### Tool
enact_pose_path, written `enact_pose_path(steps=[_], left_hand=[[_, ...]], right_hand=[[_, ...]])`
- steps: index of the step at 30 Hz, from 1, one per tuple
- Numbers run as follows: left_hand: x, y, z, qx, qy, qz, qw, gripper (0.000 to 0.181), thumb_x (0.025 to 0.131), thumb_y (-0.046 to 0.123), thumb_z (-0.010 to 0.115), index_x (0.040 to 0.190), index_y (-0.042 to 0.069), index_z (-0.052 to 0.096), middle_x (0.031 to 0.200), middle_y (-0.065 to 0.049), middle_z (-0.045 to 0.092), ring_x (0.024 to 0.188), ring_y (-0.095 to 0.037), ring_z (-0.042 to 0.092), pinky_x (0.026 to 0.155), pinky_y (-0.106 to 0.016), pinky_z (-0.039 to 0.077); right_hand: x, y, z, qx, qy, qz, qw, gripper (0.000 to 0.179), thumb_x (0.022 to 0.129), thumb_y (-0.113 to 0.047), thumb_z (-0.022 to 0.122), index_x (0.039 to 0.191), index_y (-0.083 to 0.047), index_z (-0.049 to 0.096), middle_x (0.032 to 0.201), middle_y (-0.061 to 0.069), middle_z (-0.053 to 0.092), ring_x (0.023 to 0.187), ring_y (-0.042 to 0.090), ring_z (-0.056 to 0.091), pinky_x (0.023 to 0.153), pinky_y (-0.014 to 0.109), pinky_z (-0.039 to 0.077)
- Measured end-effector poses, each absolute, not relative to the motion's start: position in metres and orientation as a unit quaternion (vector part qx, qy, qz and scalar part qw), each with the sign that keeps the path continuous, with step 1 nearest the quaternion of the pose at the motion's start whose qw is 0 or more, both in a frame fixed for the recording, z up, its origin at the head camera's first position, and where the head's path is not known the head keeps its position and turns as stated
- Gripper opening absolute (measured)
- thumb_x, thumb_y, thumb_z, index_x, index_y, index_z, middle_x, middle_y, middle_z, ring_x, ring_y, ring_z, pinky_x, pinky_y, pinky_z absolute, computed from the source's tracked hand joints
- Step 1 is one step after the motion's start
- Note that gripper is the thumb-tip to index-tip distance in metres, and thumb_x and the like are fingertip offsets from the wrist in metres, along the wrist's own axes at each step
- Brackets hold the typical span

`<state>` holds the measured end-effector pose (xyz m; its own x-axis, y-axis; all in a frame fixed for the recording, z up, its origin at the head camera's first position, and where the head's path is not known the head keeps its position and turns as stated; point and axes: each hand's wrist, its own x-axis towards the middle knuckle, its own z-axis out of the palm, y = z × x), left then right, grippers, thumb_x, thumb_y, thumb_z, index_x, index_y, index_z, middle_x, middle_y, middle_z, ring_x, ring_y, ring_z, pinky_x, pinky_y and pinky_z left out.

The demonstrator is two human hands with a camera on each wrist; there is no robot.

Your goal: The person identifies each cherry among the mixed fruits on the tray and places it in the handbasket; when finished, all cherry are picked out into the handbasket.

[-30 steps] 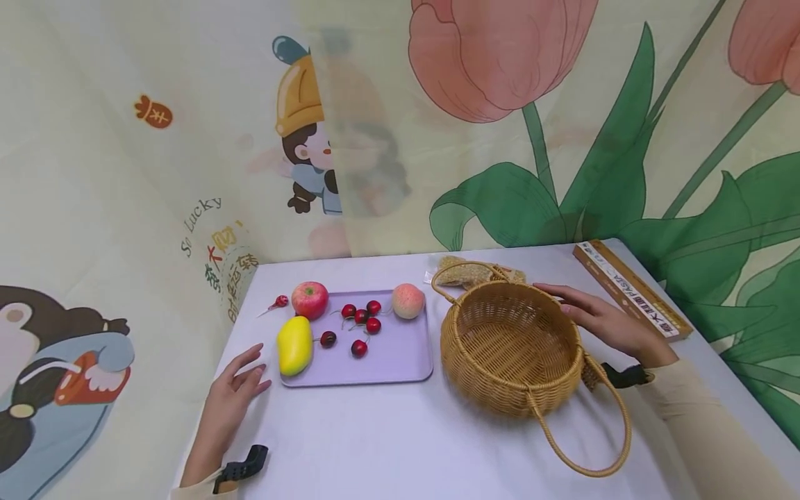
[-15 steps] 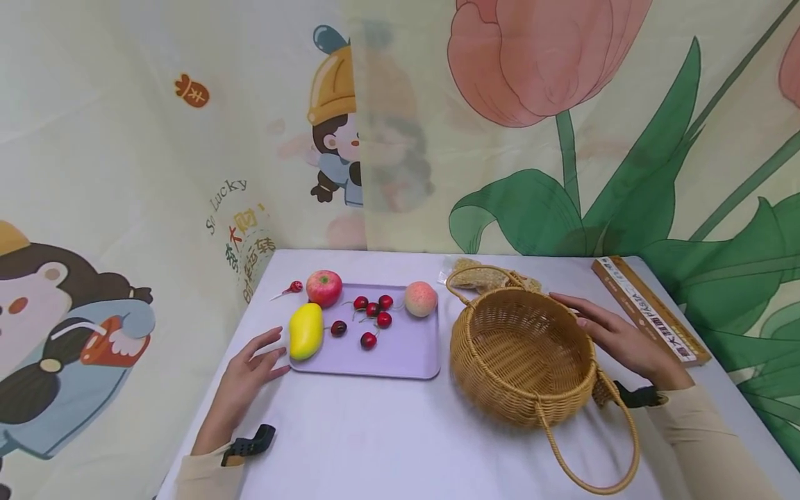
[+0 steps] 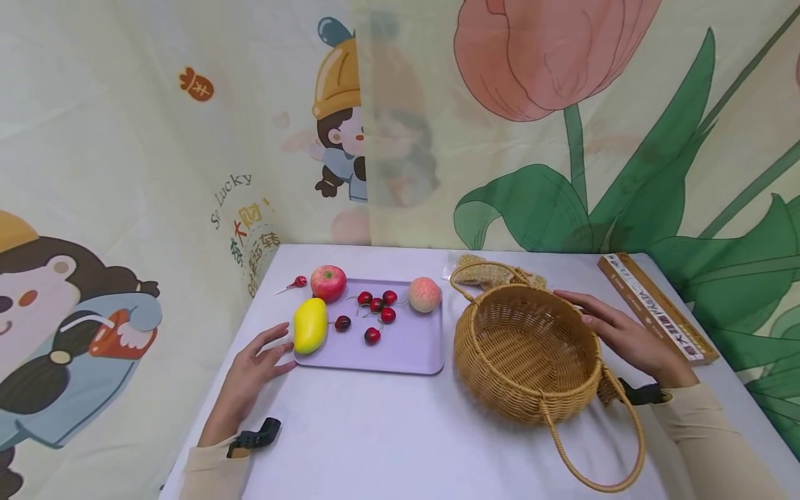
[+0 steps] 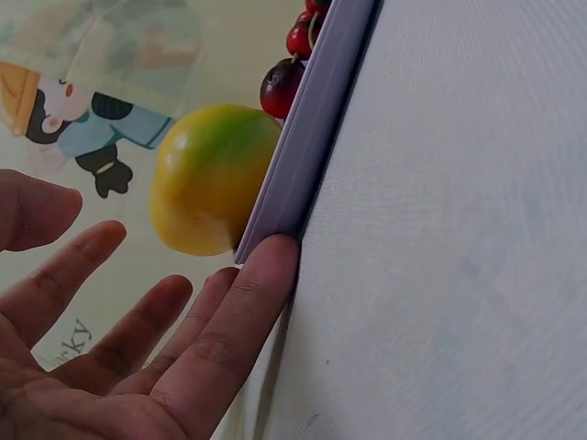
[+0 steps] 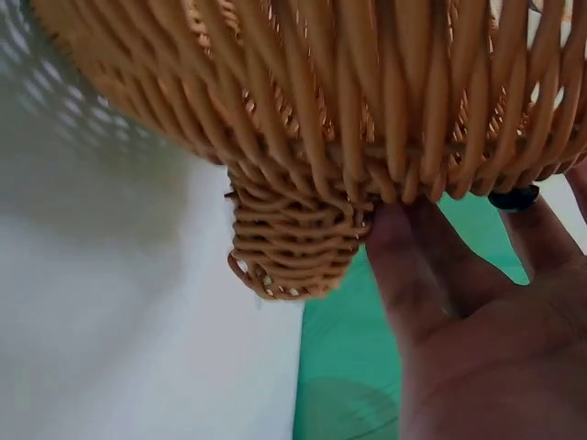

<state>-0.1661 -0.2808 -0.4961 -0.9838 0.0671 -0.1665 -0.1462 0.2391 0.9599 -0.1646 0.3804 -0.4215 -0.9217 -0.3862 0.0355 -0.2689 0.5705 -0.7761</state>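
A lilac tray [image 3: 400, 354] lies on the table, holding several cherries [image 3: 377, 305], a peach [image 3: 425, 294] and a yellow mango [image 3: 310, 326] on its left edge. A red apple [image 3: 328, 283] sits at its far left corner. My left hand [image 3: 253, 375] is at the near left corner, fingers loosely spread; in the left wrist view a fingertip [image 4: 273, 257] touches the tray's edge. To the right stands a wicker basket [image 3: 500, 382] with nothing visible inside, its near handle folded down. My right hand [image 3: 631, 340] rests against its right side, fingers extended, some hidden from the head view.
Left of the apple lies a small red-headed item [image 3: 300, 282] with a thin white stick. Behind the basket is a clear bag of tan pieces [image 3: 484, 273]. A long brown pasta box [image 3: 656, 309] lies at the right edge of the white table [image 3: 375, 437]. Printed cloth hangs behind.
The head view has turned slightly, shifting everything in it. My left hand has come closer to the tray's near left corner and now touches it. My right hand stays at the basket.
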Motion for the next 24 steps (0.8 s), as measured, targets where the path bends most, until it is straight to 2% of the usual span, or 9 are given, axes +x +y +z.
enact_pose_path(steps=[3, 7, 10, 14, 18, 21, 24], left_hand=[[-0.167, -0.278, -0.496, -0.029, 0.78, 0.619, 0.089, 0.056, 0.113, 0.033, 0.054, 0.165, 0.017, 0.04, 0.171, -0.015, 0.036, 0.13, -0.009, 0.063, 0.095, -0.027, 0.063], [-0.168, -0.275, -0.496, -0.036, 0.778, 0.621, 0.09, 0.053, 0.114, 0.029, 0.05, 0.165, 0.019, 0.04, 0.171, -0.015, 0.035, 0.143, -0.032, 0.057, 0.094, -0.031, 0.064], [-0.167, -0.276, -0.495, -0.037, 0.776, 0.623, 0.091, 0.051, 0.115, 0.025, 0.047, 0.166, 0.02, 0.039, 0.17, -0.015, 0.035, 0.139, -0.027, 0.06, 0.093, -0.032, 0.065], [-0.167, -0.277, -0.494, -0.031, 0.775, 0.625, 0.091, 0.051, 0.115, 0.023, 0.045, 0.165, 0.019, 0.04, 0.17, -0.016, 0.034, 0.131, -0.011, 0.063, 0.093, -0.033, 0.065], [-0.166, -0.278, -0.495, -0.033, 0.776, 0.623, 0.091, 0.051, 0.115, 0.023, 0.045, 0.165, 0.018, 0.039, 0.17, -0.017, 0.034, 0.127, -0.006, 0.063, 0.092, -0.032, 0.065], [-0.166, -0.278, -0.496, -0.034, 0.778, 0.621, 0.091, 0.051, 0.115, 0.023, 0.045, 0.165, 0.018, 0.039, 0.17, -0.017, 0.034, 0.127, -0.006, 0.063, 0.092, -0.032, 0.065], [-0.165, -0.278, -0.496, -0.038, 0.781, 0.617, 0.09, 0.051, 0.115, 0.023, 0.045, 0.166, 0.019, 0.039, 0.17, -0.016, 0.035, 0.132, -0.014, 0.063, 0.092, -0.031, 0.065]], right_hand=[[-0.163, 0.384, -0.42, -0.196, 0.882, -0.422, 0.077, 0.052, 0.115, -0.015, 0.038, 0.167, -0.018, 0.036, 0.164, -0.025, 0.04, 0.143, -0.023, 0.033, 0.103, 0.006, 0.036], [-0.162, 0.387, -0.419, -0.211, 0.853, -0.465, 0.107, 0.054, 0.116, -0.014, 0.033, 0.169, -0.014, 0.029, 0.166, -0.027, 0.037, 0.145, -0.023, 0.031, 0.106, 0.007, 0.034], [-0.162, 0.386, -0.421, -0.212, 0.839, -0.488, 0.118, 0.055, 0.115, -0.013, 0.03, 0.17, -0.012, 0.026, 0.167, -0.027, 0.036, 0.145, -0.023, 0.032, 0.108, 0.009, 0.035], [-0.162, 0.385, -0.424, -0.217, 0.836, -0.491, 0.113, 0.055, 0.115, -0.012, 0.029, 0.17, -0.012, 0.025, 0.167, -0.027, 0.036, 0.146, -0.023, 0.032, 0.108, 0.008, 0.034], [-0.162, 0.384, -0.426, -0.227, 0.827, -0.501, 0.116, 0.056, 0.115, -0.011, 0.029, 0.17, -0.01, 0.024, 0.168, -0.025, 0.035, 0.147, -0.021, 0.031, 0.108, 0.006, 0.033], [-0.162, 0.384, -0.428, -0.22, 0.827, -0.504, 0.115, 0.056, 0.115, -0.011, 0.029, 0.17, -0.011, 0.024, 0.168, -0.025, 0.035, 0.147, -0.021, 0.031, 0.108, 0.007, 0.033], [-0.163, 0.383, -0.43, -0.217, 0.827, -0.506, 0.115, 0.056, 0.115, -0.012, 0.029, 0.171, -0.013, 0.024, 0.169, -0.024, 0.034, 0.148, -0.021, 0.031, 0.109, 0.007, 0.032]])
